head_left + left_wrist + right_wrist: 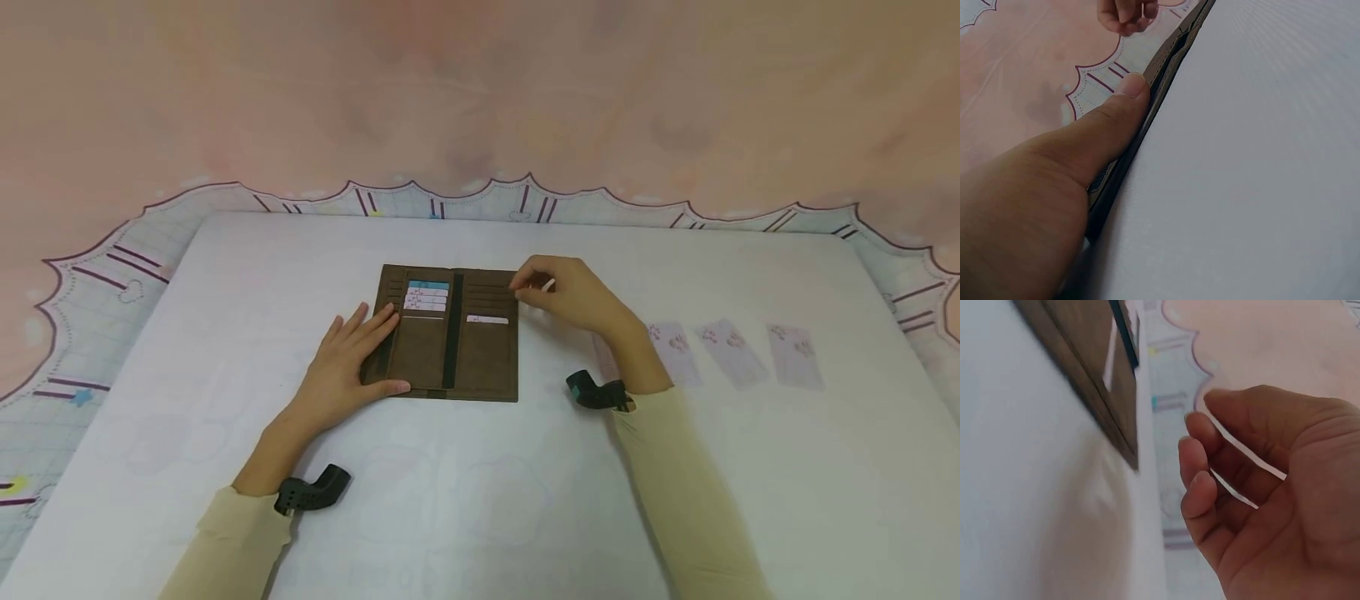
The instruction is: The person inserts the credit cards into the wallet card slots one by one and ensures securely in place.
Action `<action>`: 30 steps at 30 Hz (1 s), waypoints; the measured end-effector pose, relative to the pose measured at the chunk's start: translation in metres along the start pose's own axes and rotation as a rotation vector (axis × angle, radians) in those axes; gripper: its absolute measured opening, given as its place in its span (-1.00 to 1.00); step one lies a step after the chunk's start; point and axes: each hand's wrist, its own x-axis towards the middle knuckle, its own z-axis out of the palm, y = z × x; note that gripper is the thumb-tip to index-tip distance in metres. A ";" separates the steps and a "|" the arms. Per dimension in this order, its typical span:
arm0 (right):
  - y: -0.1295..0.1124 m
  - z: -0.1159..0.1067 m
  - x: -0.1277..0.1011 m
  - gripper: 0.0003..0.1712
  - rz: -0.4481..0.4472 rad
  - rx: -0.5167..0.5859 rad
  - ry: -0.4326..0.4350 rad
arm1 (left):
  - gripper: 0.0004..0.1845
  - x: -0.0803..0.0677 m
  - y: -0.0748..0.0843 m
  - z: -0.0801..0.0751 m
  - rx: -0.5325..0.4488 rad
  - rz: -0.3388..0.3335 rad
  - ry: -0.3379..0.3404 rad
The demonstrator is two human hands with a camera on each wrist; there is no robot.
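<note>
A brown long wallet [486,362] lies spread open on the white table. Several cards [425,300], the topmost with a blue edge, poke out of its left-hand slots. One pale pink card [487,319] shows in a slot of the right half. My left hand [341,362] rests on the wallet's left side, fingers spread, the thumb [1119,103] along the near edge. Beside the wallet's upper right corner hovers my right hand [566,292], its fingers [1194,459] loosely bent. In the right wrist view nothing shows between them, and they are apart from the wallet.
Right of the wallet, several pale pink cards [731,353] lie in a row on the white table [480,517]; my right forearm partly covers the nearest. A scalloped patterned cloth [150,258] borders the table's far side. Each wrist carries a black band [311,490].
</note>
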 end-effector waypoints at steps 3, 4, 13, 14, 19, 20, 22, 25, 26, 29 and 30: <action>0.007 -0.015 -0.014 -0.83 0.023 -0.022 0.027 | 0.01 0.000 0.001 0.000 0.000 0.001 -0.004; 0.011 -0.020 -0.019 -0.80 0.034 -0.032 0.038 | 0.01 0.001 0.001 0.000 0.002 0.002 -0.005; 0.046 -0.049 -0.073 -0.60 0.104 0.021 0.061 | 0.01 0.001 0.000 0.000 0.011 -0.001 -0.012; 0.048 -0.051 -0.078 -0.56 0.101 0.023 0.055 | 0.01 0.001 0.000 0.000 0.013 -0.003 -0.012; 0.058 -0.056 -0.099 -0.42 0.102 0.016 0.023 | 0.01 0.002 -0.001 0.002 0.016 -0.006 -0.011; 0.060 -0.056 -0.102 -0.41 0.110 0.012 0.019 | 0.01 0.002 -0.001 0.002 0.015 -0.004 -0.011; 0.062 -0.055 -0.108 -0.39 0.136 0.018 0.027 | 0.01 0.002 -0.001 0.002 0.010 -0.002 -0.013; 0.067 -0.053 -0.113 -0.34 0.182 0.025 0.058 | 0.01 0.002 -0.001 0.003 0.012 -0.007 -0.017; 0.067 -0.053 -0.114 -0.33 0.191 0.030 0.069 | 0.01 0.002 -0.001 0.003 0.014 -0.009 -0.019; 0.069 -0.049 -0.115 -0.26 0.208 0.038 0.090 | 0.01 0.002 -0.001 0.002 0.017 -0.016 -0.024; 0.070 -0.048 -0.115 -0.24 0.210 0.035 0.092 | 0.01 0.002 -0.001 0.002 0.017 -0.016 -0.025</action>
